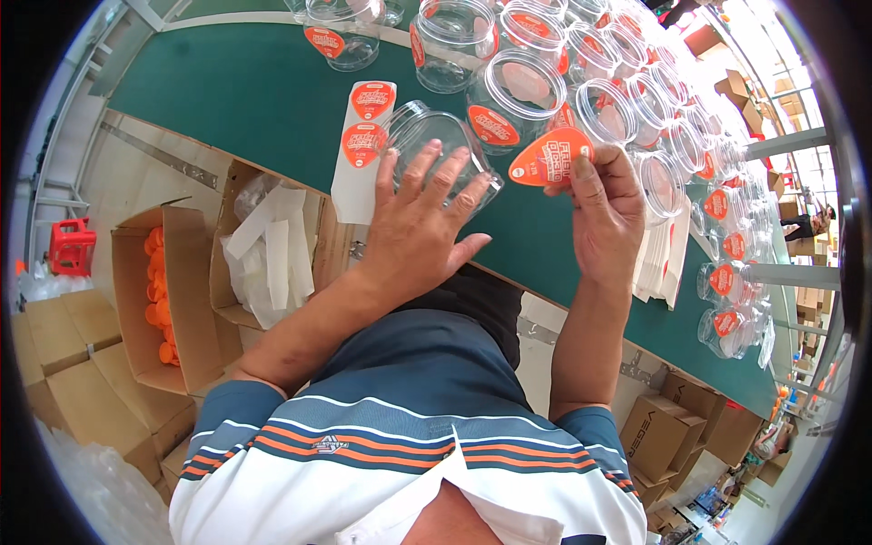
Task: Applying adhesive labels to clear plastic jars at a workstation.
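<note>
Shirt: a short-sleeved polo shirt is worn, dark blue over the chest and belly.
Stripes: white, orange and blue bands are carried across the shoulders and both sleeves.
Collar: a white collar is seen at the lower edge.
Emblem: a small mark is stitched on the orange band.
Forearms: both are left bare below the sleeves.
Left hand (420, 222): no glove, ring or watch is worn.
Right hand (607, 211): likewise left bare.

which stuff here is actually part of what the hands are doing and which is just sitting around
In use: left hand on the clear jar; right hand holding an orange label; label sheet.

Lying about: box of orange lids; box of white backing strips; red stool.
</note>
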A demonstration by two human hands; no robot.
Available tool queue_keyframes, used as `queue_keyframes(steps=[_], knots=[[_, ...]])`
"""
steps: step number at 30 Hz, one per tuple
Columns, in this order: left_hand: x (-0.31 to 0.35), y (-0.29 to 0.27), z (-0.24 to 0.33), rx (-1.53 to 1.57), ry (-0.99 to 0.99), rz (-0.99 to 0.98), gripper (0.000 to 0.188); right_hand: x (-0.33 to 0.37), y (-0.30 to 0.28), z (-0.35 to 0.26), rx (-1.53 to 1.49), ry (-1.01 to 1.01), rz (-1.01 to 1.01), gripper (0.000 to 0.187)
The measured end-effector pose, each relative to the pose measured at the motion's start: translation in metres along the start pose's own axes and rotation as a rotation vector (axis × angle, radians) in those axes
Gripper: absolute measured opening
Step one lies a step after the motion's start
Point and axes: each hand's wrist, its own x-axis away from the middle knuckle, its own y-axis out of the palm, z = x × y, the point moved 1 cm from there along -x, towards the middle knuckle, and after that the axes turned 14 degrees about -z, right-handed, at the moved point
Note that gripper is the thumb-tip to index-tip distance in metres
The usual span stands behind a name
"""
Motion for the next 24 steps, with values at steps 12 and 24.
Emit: queue_keyframes(steps=[12, 24], knots=[[0.041, -0.011, -0.033, 0.020, 0.267, -0.176, 0.046, 0.002, -0.013, 0.016, -0.053, 0.075, 0.059, 0.009], [0.031, 0.027, -0.009, 0.244, 0.115, 0.085, 0.058, 0.009, 0.000, 0.014, -0.009, 0.247, 0.110, 0.012]])
